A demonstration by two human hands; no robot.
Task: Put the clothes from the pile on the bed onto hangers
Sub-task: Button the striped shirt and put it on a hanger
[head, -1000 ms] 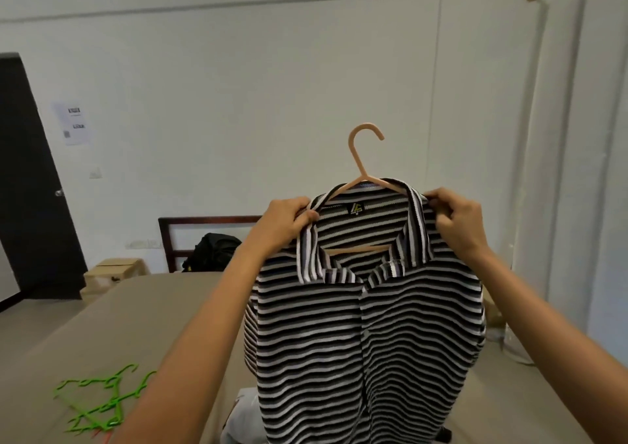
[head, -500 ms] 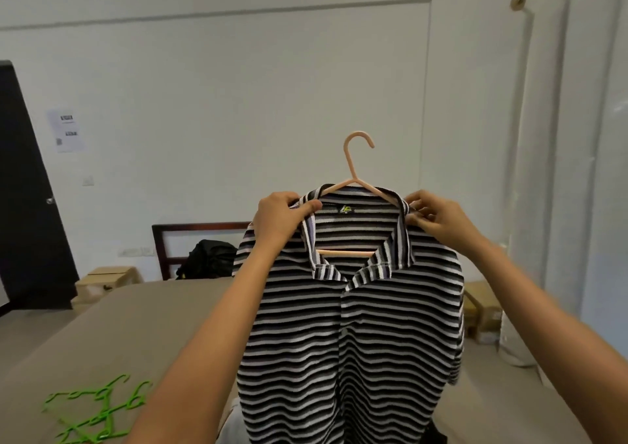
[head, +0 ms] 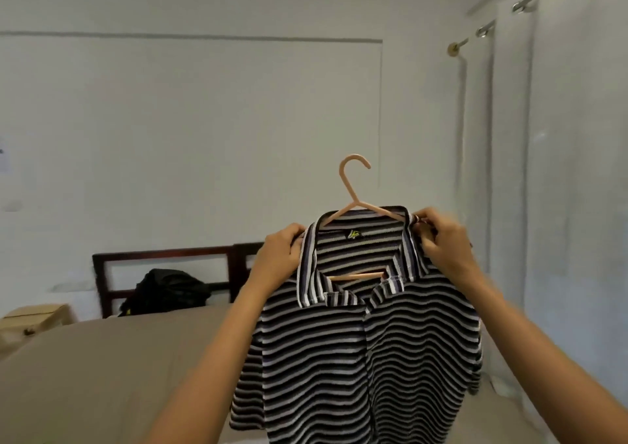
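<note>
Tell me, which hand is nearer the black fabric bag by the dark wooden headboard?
Left. The left hand grips the striped polo shirt at its collar, toward the black fabric bag; the right hand pinches the collar's opposite end, farther off.

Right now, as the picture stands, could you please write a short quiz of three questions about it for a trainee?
1. True or false: the striped shirt is already on the pink hanger.
2. What does the left hand grip? A) the hanger's hook B) the shirt beside its collar C) nothing
3. Fill in: the black bag lies on the bed, against the ______.

Key: 1 true; 2 B; 3 headboard.
</note>
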